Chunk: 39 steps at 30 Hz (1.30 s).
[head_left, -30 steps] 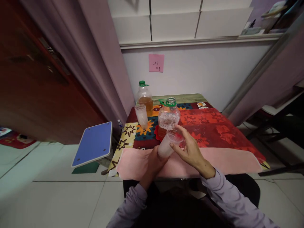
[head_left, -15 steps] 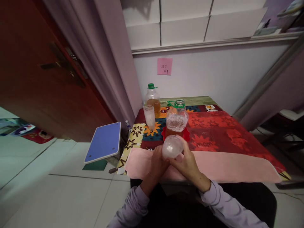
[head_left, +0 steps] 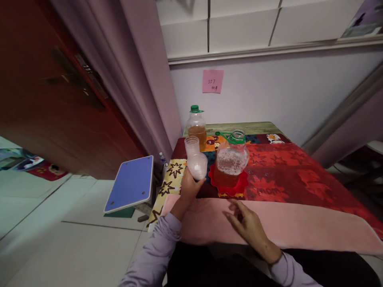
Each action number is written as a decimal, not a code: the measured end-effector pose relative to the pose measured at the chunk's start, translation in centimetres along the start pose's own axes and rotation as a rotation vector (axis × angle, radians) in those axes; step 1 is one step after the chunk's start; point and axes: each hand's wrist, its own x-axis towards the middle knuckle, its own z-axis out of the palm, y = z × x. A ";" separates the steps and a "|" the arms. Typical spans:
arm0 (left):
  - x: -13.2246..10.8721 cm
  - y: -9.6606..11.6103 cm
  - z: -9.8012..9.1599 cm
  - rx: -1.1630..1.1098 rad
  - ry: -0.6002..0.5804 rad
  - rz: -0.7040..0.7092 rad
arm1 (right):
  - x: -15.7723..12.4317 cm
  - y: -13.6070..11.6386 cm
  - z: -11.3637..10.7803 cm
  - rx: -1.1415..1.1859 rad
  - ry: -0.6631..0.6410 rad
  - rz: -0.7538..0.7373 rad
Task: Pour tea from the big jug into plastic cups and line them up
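My left hand [head_left: 190,186] is wrapped round a clear plastic cup [head_left: 197,165], whose round end faces me. Just behind it stands a stack of clear cups [head_left: 192,145], partly covered by the held cup. My right hand [head_left: 247,223] hovers over the pink cloth [head_left: 287,221] with fingers apart and nothing in them. In front of it, an uncapped plastic jug [head_left: 230,163] of foamy amber liquid sits in a red scalloped dish [head_left: 229,189]. Its green cap [head_left: 218,134] hangs off to the left on a strap.
A second jug [head_left: 196,133], capped in green and part full of amber liquid, stands behind the cups. The table [head_left: 278,175] has a patterned red cover. A blue-topped stool [head_left: 130,181] is at its left, near a small bottle [head_left: 163,158]. A pink note [head_left: 212,81] is on the wall.
Both hands were together on the cup in front of the foamy jug. My left hand has carried it left to the cup stack; my right hand has let go and drawn back.
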 end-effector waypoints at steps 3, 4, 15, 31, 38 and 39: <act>0.7 -0.3 1.7 0.021 0.005 -0.050 | -0.8 1.3 -0.7 -0.049 0.056 -0.021; 0.7 -0.4 2.1 0.031 0.012 -0.071 | -1.1 1.5 -0.8 -0.055 0.069 -0.033; 1.2 -0.9 4.4 0.069 -0.001 -0.104 | -1.9 3.0 0.0 -0.149 0.058 -0.179; 0.6 -2.3 2.2 0.114 0.051 -0.074 | -2.0 3.3 0.1 -0.176 0.044 -0.251; 0.7 -2.9 0.6 0.063 -0.051 -0.083 | -2.0 3.2 0.1 -0.199 0.059 -0.268; 0.7 -2.7 0.9 0.050 -0.070 -0.085 | -1.9 3.2 0.0 -0.198 0.057 -0.268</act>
